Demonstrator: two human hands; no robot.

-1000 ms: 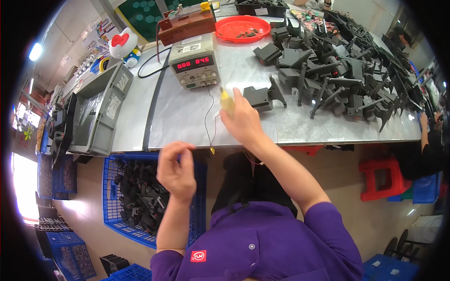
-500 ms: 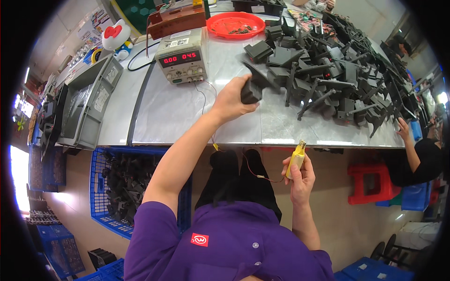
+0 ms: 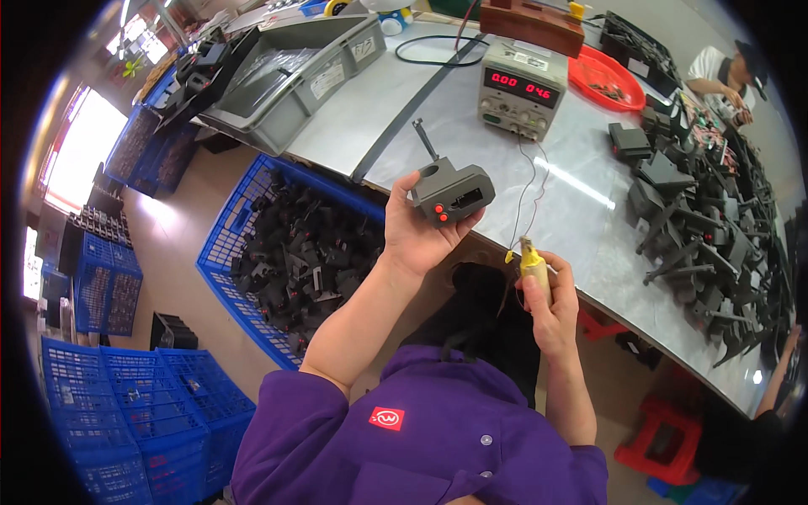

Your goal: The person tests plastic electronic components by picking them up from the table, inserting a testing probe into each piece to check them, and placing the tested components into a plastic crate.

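My left hand holds up a dark grey plastic part with two red buttons and a thin stalk sticking up from it. It is lifted off the metal table, in front of my chest. My right hand grips a yellow probe with its tip pointing up, just right of and below the grey part. Thin wires run from the probe up to a grey power supply with red digits on the table.
Several dark grey parts lie heaped on the table's right. A red tray and a grey bin stand at the back. A blue crate of black parts sits on the floor left. Another person sits far right.
My left hand has lifted the grey part off the table and brought it toward me. My right hand with the probe has risen beside it. The view has swung left.
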